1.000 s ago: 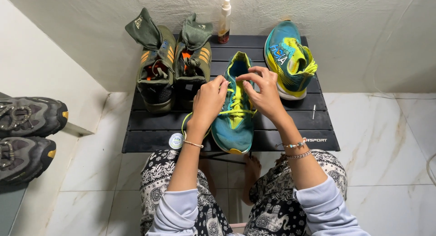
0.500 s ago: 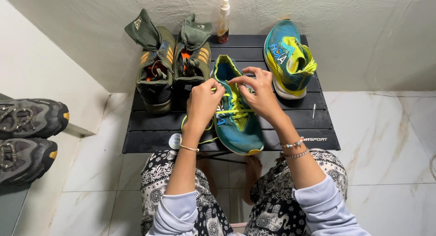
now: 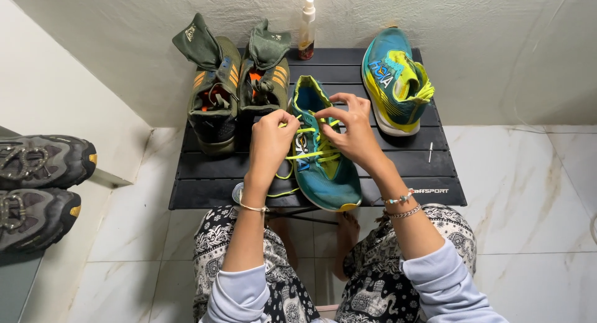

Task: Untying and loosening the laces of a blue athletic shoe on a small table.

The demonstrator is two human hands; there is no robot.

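Observation:
A teal running shoe (image 3: 323,174) with yellow-green laces (image 3: 309,154) lies on a small black slatted table (image 3: 398,167), toe toward me. My left hand (image 3: 270,139) pinches a lace end at the shoe's upper left. At the upper right of the lacing, my right hand (image 3: 351,127) grips another part of the lace. Both hands meet over the shoe's tongue. The matching teal and yellow shoe (image 3: 395,80) rests at the table's back right.
Two olive-green high-top shoes (image 3: 236,87) stand at the table's back left, a small spray bottle (image 3: 306,27) behind them. A thin metal pin (image 3: 430,152) lies on the right slats. Two grey hiking shoes (image 3: 37,186) sit at far left. White marble floor surrounds the table.
The teal shoe has turned slightly, its toe swinging right. Both hands have stayed on the laces and shifted a little with it.

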